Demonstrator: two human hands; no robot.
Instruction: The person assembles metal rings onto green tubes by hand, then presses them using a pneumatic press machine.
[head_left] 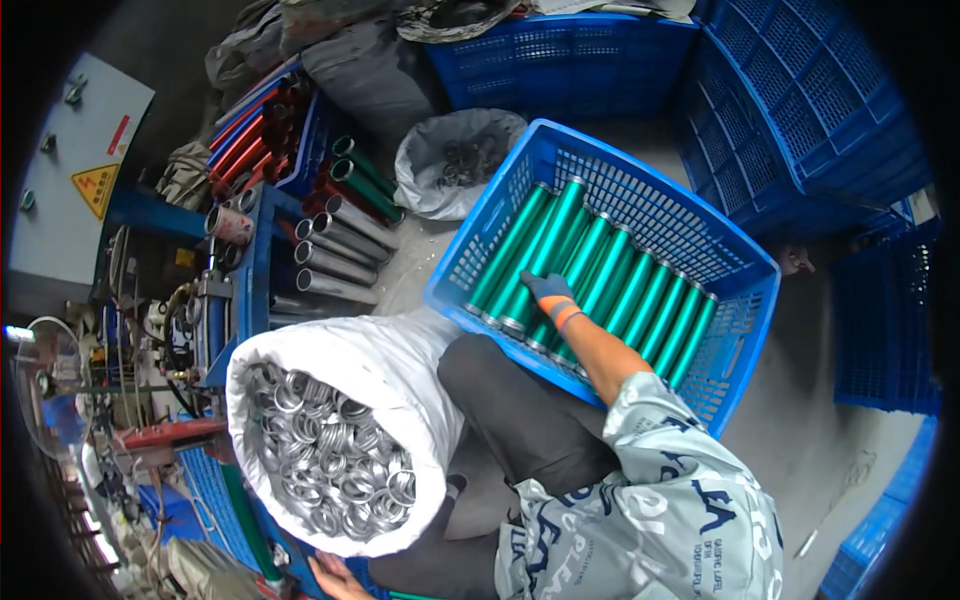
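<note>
My right hand (552, 292), in a dark glove with an orange cuff, reaches into a blue plastic basket (735, 420). Its fingers are closed round a shiny green metal tube (548, 243) that lies on the others. Several more green tubes (630, 297) lie side by side in the basket, with silvery rings at their ends. At the lower edge my left hand (338, 578) is partly in view, its fingers stretched out beside the blue machine frame. A white sack (400, 375) full of silvery metal rings (330, 450) stands between the left hand and the basket.
Bare metal tubes (335, 285) and red ones (262, 135) are stacked at the left, by a machine (205, 300). Another sack (425, 175) sits behind the basket. Blue crates (800, 110) are stacked at the back right. A grey cabinet (75, 190) bears a warning sign.
</note>
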